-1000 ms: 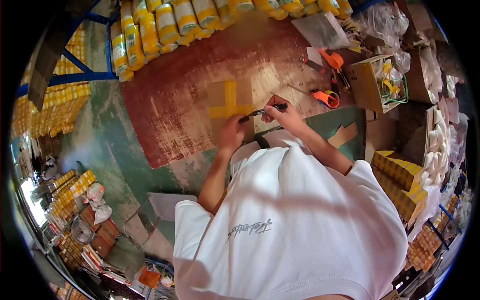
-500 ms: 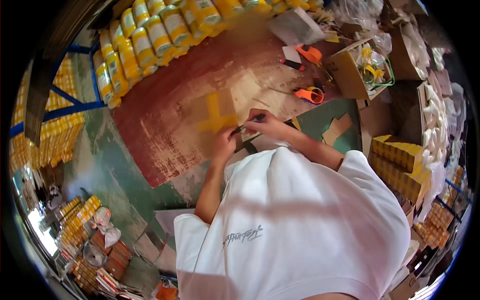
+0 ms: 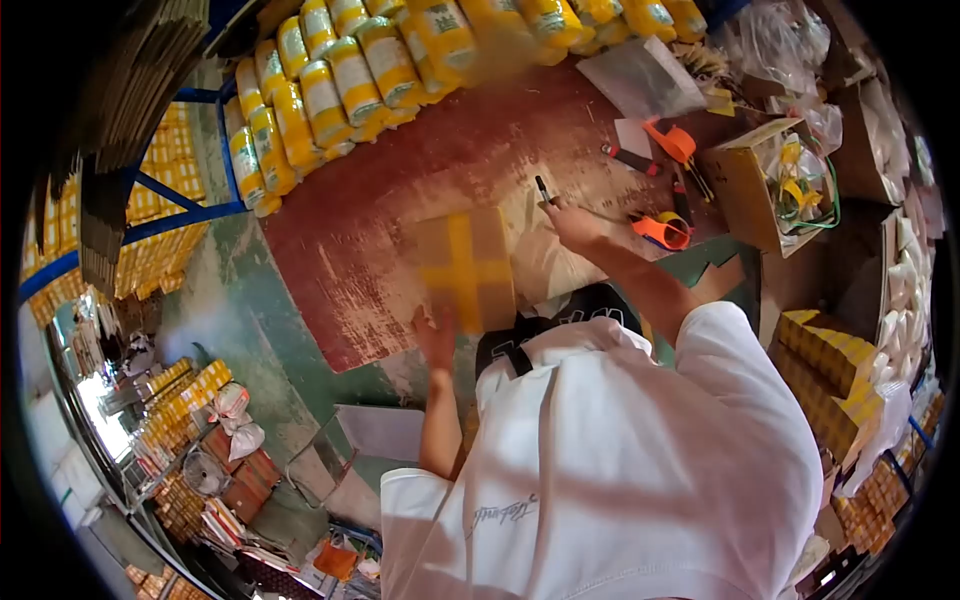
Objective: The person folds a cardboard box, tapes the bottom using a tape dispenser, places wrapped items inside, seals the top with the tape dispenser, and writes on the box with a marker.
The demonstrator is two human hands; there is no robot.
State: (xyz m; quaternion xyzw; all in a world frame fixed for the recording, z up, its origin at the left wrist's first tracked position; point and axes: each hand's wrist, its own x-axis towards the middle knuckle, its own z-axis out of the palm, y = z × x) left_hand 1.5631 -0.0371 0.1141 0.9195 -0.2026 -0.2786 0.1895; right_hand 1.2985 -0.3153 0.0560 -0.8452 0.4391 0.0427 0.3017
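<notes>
A cardboard box with crossed strips of yellow tape lies on the worn red tabletop. At the box's near left corner is my left hand, its fingers apart; whether it presses on the cardboard I cannot tell. To the right of the box, my right hand grips a black marker that points away from me. Both hands are apart from each other.
Yellow-wrapped cylindrical packs are stacked along the far edge. On the right lie an orange tape dispenser, another orange tool, a red-and-black tool and an open carton of packing items.
My hands, earlier together at the marker, have separated. The right hand has carried the marker away from my body; the left has opened beside the box. The whole view has shifted.
</notes>
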